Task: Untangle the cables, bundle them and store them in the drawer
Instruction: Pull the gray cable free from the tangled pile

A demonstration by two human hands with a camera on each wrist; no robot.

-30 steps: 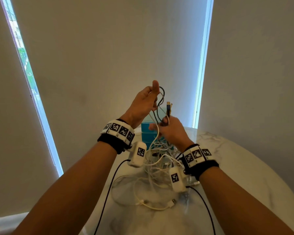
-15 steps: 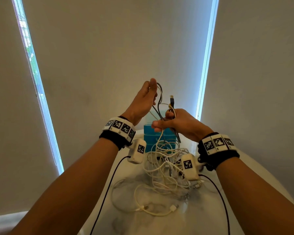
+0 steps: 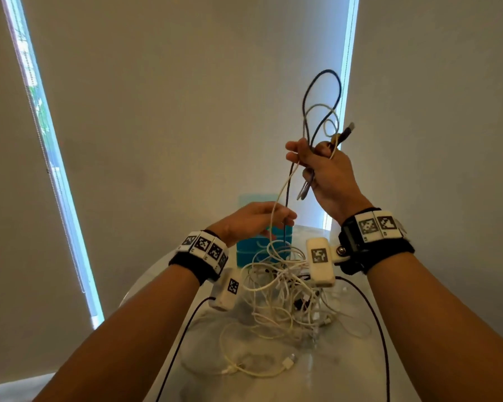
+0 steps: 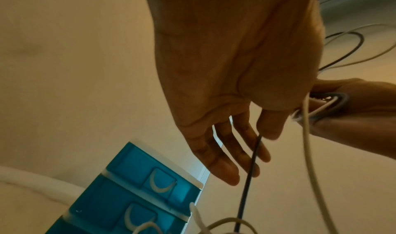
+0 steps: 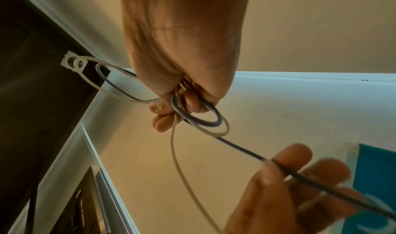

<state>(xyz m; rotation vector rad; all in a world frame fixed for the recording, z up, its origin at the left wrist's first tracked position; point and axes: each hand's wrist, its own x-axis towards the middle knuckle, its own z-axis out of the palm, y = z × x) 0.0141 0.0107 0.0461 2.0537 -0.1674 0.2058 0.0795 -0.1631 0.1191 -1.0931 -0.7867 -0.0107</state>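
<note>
My right hand is raised above the table and grips coiled loops of a black cable together with a white cable. A USB plug sticks out above its fist. In the right wrist view the loops bulge from the closed fingers. Both strands hang down to my left hand, which pinches the black cable between thumb and fingers. The white strand passes beside that hand. Below lies a tangle of white cables.
A blue drawer unit with closed drawers stands behind the tangle on the round marble table. One loose white cable lies nearer me. Blinds and bright window slits fill the background.
My right hand has risen up and to the right, drawing the cable loops out. My left hand has dropped from the top of the loops to the hanging strand.
</note>
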